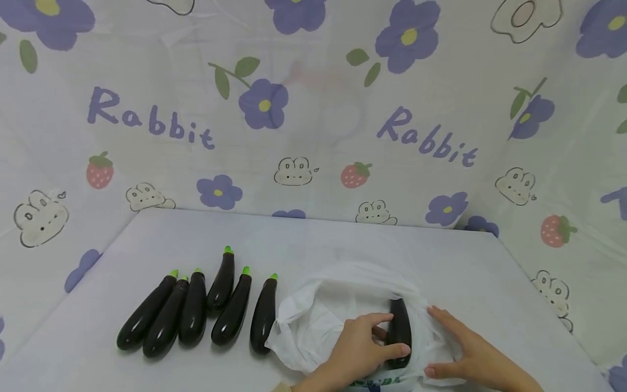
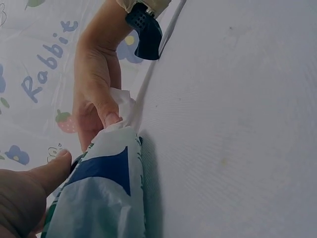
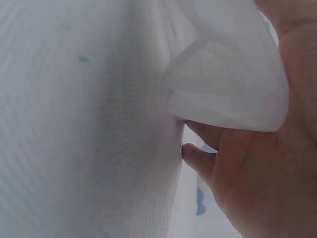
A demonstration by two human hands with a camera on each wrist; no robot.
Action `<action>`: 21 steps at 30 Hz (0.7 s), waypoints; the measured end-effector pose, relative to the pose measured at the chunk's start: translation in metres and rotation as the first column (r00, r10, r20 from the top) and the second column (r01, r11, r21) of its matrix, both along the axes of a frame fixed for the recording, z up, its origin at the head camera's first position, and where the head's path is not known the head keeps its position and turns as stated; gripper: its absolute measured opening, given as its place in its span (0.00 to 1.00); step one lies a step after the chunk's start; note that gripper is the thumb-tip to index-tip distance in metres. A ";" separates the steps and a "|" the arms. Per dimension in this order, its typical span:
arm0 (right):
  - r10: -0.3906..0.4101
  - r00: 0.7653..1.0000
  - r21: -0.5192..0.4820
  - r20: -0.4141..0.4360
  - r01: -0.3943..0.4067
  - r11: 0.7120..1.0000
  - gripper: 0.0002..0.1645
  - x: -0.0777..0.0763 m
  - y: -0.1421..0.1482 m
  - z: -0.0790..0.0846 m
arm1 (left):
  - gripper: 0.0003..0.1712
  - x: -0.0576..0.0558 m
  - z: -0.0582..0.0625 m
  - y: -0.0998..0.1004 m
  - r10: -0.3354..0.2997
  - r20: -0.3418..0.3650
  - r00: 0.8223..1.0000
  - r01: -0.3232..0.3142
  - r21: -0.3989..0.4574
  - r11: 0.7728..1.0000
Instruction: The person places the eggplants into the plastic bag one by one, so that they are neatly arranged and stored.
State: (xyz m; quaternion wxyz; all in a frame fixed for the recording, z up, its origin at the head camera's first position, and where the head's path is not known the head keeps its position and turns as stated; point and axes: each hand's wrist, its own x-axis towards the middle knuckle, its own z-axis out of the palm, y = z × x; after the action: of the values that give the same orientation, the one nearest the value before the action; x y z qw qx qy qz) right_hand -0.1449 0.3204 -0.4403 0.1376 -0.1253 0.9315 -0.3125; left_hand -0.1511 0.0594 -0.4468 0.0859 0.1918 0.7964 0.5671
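Observation:
A white plastic bag (image 1: pixel 296 340) lies on the table with its mouth spread wide. My left hand (image 1: pixel 360 345) reaches over its near side and holds a dark eggplant (image 1: pixel 400 329) between thumb and fingers, at the right part of the opening. My right hand (image 1: pixel 475 354) holds the bag's right side, thumb near me and fingers farther back. In the left wrist view, the right thumb presses on the bag's edge above a blue and green print. In the right wrist view, white plastic (image 3: pixel 228 84) hangs beside the right palm.
Several more eggplants (image 1: pixel 191 310) with bright green stem ends lie side by side left of the bag; the rightmost eggplant (image 1: pixel 264 316) is right at the bag's rim. Behind the white table (image 1: pixel 465 272) hangs a cloth (image 1: pixel 318 109) printed with flowers and rabbits.

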 end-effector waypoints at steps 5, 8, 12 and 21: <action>0.004 1.000 -0.009 -0.001 -0.004 1.000 0.62 0.001 0.001 0.000 | 0.34 0.001 0.002 0.000 -0.002 0.004 1.000 0.002 -0.022 1.000; -0.007 1.000 -0.002 0.001 0.007 1.000 0.63 0.001 0.001 0.000 | 0.35 0.000 0.005 -0.001 -0.009 -0.003 1.000 0.009 -0.058 0.998; -0.022 1.000 0.014 0.017 0.022 1.000 0.64 -0.001 0.000 0.001 | 0.39 -0.001 0.014 -0.003 -0.010 -0.010 1.000 0.008 -0.157 0.988; -0.006 1.000 -0.027 0.021 0.006 1.000 0.64 0.000 0.000 -0.001 | 0.36 0.014 0.048 -0.026 -0.158 0.047 0.986 0.164 -0.202 0.966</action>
State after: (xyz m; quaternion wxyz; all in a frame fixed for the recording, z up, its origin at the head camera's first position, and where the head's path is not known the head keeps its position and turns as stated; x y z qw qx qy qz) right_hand -0.1445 0.3208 -0.4408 0.1446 -0.1212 0.9261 -0.3267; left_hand -0.1368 0.0330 -0.3989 0.1634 0.2372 0.8309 0.4761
